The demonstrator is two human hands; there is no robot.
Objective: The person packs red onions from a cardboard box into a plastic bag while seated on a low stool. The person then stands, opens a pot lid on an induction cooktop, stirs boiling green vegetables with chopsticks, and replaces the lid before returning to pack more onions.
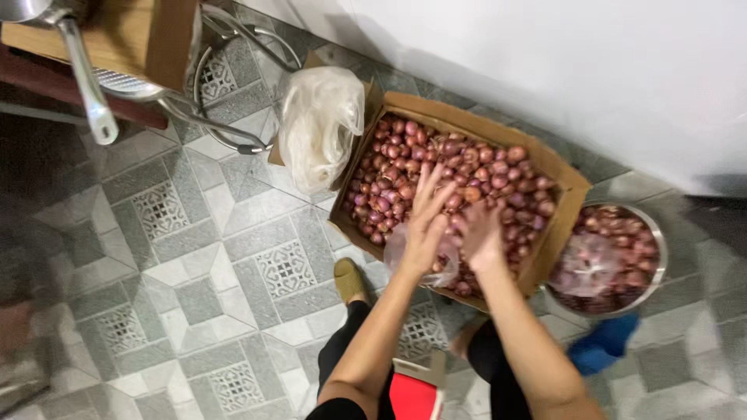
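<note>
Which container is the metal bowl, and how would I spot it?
Find the big cardboard box of shallots by the white wall. The metal bowl sits on the floor against its right side. It alone is round and shiny, with a clear plastic bag over its shallots.

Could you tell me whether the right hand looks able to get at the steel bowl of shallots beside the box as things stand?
Probably yes: the right hand is over the cardboard box, and the steel bowl sits just past the box wall, with only that low wall between.

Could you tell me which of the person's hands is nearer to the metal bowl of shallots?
The right hand. It reaches into the cardboard box on the side next to the metal bowl; the left hand is further away, towards the box's middle.
</note>
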